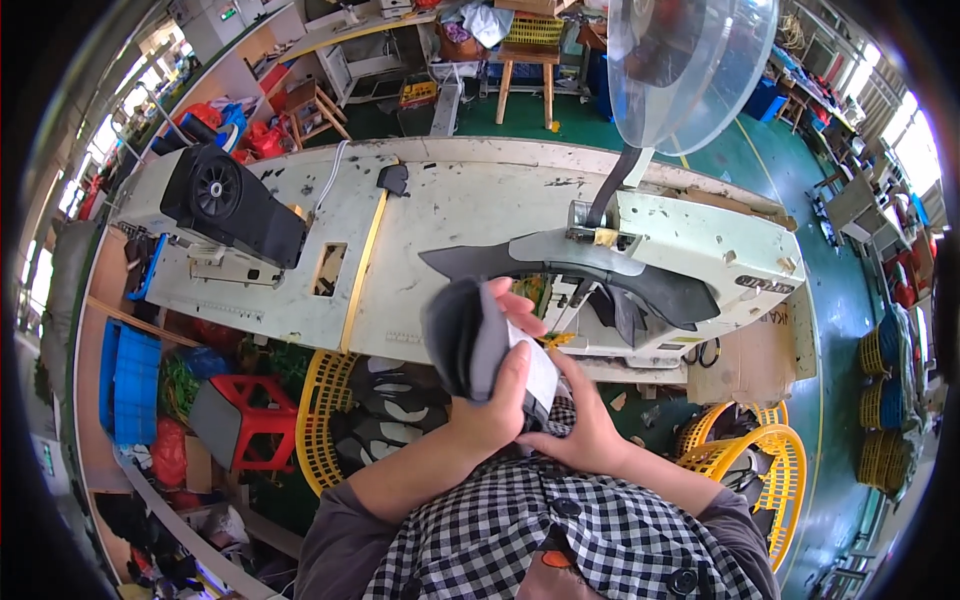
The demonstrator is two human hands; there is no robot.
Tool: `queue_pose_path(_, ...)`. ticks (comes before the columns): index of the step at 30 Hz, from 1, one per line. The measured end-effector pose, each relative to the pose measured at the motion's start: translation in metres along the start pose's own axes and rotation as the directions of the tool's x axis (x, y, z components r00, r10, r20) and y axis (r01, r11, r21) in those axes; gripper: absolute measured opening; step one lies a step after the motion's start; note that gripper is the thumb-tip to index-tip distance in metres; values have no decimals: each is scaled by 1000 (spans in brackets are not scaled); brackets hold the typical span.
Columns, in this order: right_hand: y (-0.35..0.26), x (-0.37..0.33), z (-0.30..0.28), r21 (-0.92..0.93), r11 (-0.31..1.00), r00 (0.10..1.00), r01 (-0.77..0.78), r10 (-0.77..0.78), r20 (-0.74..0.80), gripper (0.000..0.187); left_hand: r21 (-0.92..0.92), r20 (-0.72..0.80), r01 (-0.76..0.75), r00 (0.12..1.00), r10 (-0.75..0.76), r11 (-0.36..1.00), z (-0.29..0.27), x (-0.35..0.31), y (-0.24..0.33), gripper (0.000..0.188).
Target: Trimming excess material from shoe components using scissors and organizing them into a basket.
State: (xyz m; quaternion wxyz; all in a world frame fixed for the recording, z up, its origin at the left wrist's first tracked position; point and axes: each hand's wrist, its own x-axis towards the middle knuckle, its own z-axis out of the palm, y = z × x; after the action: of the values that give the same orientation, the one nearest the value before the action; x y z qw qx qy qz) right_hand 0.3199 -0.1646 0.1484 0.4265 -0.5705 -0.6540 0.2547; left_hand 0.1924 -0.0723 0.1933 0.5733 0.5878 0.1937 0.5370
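**Stack of grey cut pieces, held over my lap**

My left hand (495, 400) grips a stack of grey fabric pieces (470, 340) from the front; my right hand (580, 425) cups it from beneath, just short of the desk's (450, 200) near edge. I judge it best to keep the edges squared and pinch firmly. Beyond lie the sewing machine (690, 250) and, far left, a black motor (230, 205).

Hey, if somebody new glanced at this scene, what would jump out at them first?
Probably the stack of dark grey and pale fabric pieces at centre, held by the left hand and right hand in front of the white sewing machine. Next, the clear dome-shaped shade hanging at top, and the yellow baskets of cut pieces below the worktable.
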Motion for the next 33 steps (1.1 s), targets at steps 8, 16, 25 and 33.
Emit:
queue_pose_path(8,2,12,-44,-360,933,993,-22,62,101,78,557,248,-218,965,90,801,-23,14,14,50)
queue_pose_path(16,-17,28,-121,130,888,892,-442,419,169,32,476,129,-297,955,268,828,-36,39,5,59)
queue_pose_path(25,33,67,-97,487,701,772,-521,631,-81,29,208,-289,177,951,-112,962,-16,57,-47,45)
queue_pose_path(33,44,86,-95,570,670,761,-476,639,-116,27,183,-354,194,928,-119,964,-11,70,-58,39)
